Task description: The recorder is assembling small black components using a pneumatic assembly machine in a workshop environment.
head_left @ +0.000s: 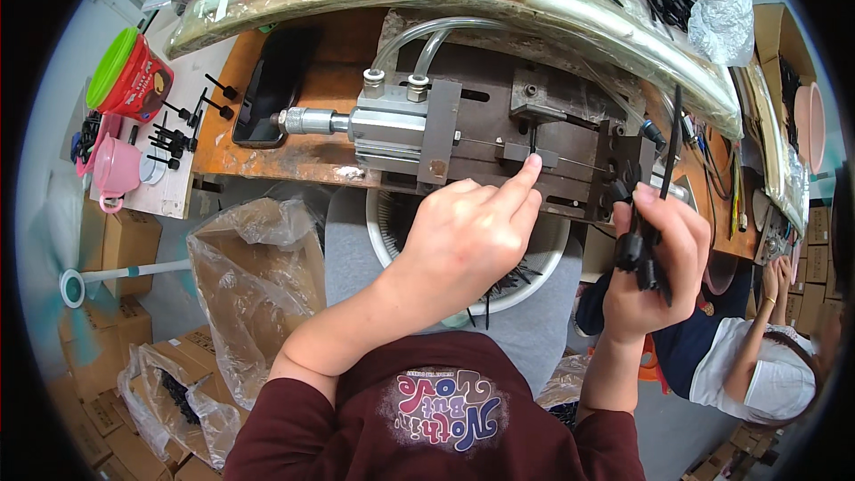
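My left hand [476, 227] reaches over a metal clamping fixture [534, 98]. Its index finger is stretched out, with the tip on a small dark stemmed part [533, 138] at a grey block; the other fingers curl and the thumb is hidden. An air cylinder [389, 135] sits left of that spot, and a thin rod runs from it toward the block. To the right, my right hand [663, 258] is closed round several black plastic stemmed pieces [631, 252] with thick heads. One long, thin black strip [674, 138] sticks up from its fingers.
A white basket [378, 236] with black pieces stands below the wooden bench [294, 165]. Left are a dark phone [267, 93], a red tub [138, 80] and a pink cup [116, 165]. Clear hoses [445, 27] arch over the fixture. A co-worker [748, 365] works at right.
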The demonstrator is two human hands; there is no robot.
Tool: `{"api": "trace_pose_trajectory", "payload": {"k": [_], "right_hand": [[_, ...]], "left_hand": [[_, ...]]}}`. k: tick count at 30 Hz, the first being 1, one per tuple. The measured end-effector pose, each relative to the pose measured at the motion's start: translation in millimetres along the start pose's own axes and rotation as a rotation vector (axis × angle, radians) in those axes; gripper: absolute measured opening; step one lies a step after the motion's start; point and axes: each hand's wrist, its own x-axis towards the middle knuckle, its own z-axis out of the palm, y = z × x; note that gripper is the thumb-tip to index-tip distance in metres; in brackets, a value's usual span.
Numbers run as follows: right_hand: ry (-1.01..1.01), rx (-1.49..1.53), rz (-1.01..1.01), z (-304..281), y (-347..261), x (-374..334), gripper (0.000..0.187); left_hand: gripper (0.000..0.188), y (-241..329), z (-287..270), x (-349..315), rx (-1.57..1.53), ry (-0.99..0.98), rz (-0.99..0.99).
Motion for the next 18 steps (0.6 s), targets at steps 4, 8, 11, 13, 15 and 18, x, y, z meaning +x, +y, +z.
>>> {"api": "trace_pose_trajectory", "payload": {"k": [4,8,11,13,15,18], "right_hand": [[-0.032,-0.060,-0.056,0,1,-5,0.030],[-0.071,-0.083,-0.143,1,5,-9,0.033],[-0.156,-0.075,-0.184,-1,8,-12,0.042],[-0.144,-0.093,-0.279,5,13,-13,0.039],[-0.177,-0.079,-0.270,7,7,-17,0.038],[-0.172,-0.060,-0.249,10,3,-16,0.038]], "left_hand": [[0.025,-1,-1,0,-0.026,-0.019,-0.016],[0.027,-2,-1,0,-0.059,-0.007,-0.036],[0.034,-1,-1,-2,-0.304,0.063,-0.086],[0.038,9,-12,-2,-0.747,0.094,-0.201],[0.037,13,-19,-4,-0.813,0.110,-0.163],[0.032,12,-17,-7,-0.728,0.183,-0.122]]}}
